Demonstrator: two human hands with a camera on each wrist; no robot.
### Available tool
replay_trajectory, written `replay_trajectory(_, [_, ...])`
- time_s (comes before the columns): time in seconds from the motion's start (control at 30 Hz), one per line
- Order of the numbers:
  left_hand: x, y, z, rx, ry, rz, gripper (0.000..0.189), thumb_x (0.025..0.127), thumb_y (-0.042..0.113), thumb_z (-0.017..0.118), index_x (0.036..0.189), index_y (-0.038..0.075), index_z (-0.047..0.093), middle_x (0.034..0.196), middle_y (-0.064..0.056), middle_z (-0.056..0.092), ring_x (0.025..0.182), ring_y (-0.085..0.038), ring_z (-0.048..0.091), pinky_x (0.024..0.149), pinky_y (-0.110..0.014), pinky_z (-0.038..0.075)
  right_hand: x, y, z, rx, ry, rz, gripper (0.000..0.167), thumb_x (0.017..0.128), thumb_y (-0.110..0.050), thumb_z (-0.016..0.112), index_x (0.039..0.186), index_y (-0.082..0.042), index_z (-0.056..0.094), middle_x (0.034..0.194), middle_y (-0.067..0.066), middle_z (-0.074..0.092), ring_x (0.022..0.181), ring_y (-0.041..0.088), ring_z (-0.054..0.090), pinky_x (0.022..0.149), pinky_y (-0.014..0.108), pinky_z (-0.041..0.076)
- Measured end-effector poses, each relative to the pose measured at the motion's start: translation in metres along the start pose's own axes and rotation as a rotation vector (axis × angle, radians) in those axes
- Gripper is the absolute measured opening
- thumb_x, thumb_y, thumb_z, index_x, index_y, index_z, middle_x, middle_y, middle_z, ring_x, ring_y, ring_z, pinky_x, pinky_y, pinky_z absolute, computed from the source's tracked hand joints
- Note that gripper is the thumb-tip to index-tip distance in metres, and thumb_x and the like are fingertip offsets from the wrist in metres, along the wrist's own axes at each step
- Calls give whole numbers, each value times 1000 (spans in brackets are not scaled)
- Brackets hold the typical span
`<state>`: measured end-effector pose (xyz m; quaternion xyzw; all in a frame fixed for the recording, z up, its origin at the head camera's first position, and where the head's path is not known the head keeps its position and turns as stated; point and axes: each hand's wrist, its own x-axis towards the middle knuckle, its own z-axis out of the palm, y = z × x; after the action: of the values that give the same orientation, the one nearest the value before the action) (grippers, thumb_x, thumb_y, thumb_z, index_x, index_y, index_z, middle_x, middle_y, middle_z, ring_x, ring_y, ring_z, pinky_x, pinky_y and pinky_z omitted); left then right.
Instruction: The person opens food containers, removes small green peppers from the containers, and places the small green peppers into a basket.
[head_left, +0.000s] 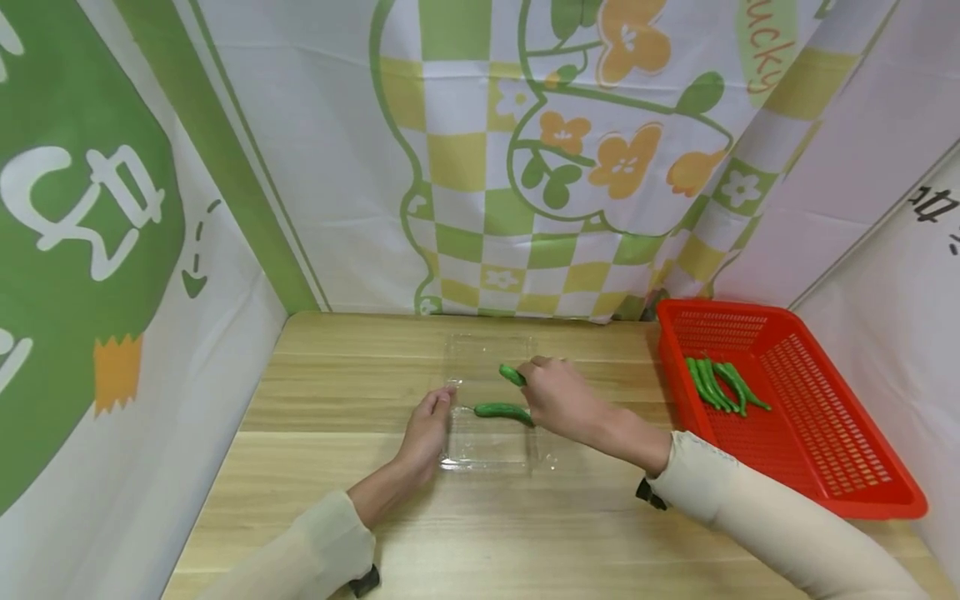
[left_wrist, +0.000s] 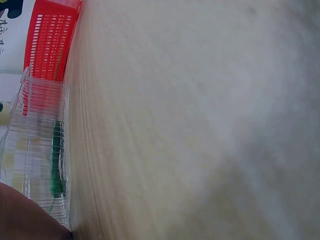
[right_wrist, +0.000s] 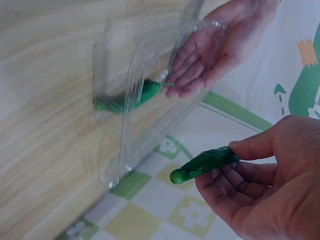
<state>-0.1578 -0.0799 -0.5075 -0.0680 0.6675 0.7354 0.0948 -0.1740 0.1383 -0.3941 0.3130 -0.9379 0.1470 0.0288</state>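
Note:
A clear plastic clamshell box stands on the table with its lid folded back toward the wall. One green chili pepper lies across the box's base; its right end is near my right hand. My left hand holds the box's left side near the hinge, the fingers partly seen through the plastic in the right wrist view. Above the box, my right hand pinches another green chili pepper between thumb and fingers, one end sticking out. In the left wrist view, only part of the left hand shows.
To the right stands a red perforated basket with several green chili peppers at its far left end. A wooden table bears everything. Printed cloth hangs along the table's back and sides.

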Motion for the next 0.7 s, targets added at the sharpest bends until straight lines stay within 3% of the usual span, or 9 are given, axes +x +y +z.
replay_trajectory(0.17, [-1, 1, -1, -7, -14, -10, 44, 117, 17, 32, 155, -3, 42, 169, -24, 31, 160, -43, 18, 132, -59, 11, -5, 8, -13, -49, 43, 2, 8, 95, 4, 72, 102, 7, 73, 82, 11, 67, 65, 17, 61, 53, 28, 53])
replay_trajectory(0.27, [-1, 1, -1, -11, -17, -12, 44, 117, 17, 31, 155, -3, 42, 169, -25, 30, 161, -43, 18, 133, -58, 12, -8, 14, -21, -77, 88, -5, 2, 93, 4, 73, 93, 2, 71, 77, 6, 63, 63, 15, 58, 52, 28, 51])
replay_trajectory(0.43, [0, 0, -2, -8, -18, -14, 44, 117, 17, 31, 155, -3, 41, 170, -24, 29, 161, -42, 17, 133, -58, 12, -12, 24, -31, -91, 146, 6, 16, 93, 3, 72, 81, -5, 65, 70, 0, 53, 60, 14, 48, 50, 29, 44])
replay_trajectory(0.7, [1, -1, -2, -10, -29, -11, 45, 117, 16, 30, 155, -4, 40, 170, -25, 28, 161, -42, 16, 133, -58, 12, -17, 36, -46, -119, 159, 43, 17, 93, 2, 72, 80, -6, 64, 70, 1, 55, 60, 17, 51, 50, 36, 48])
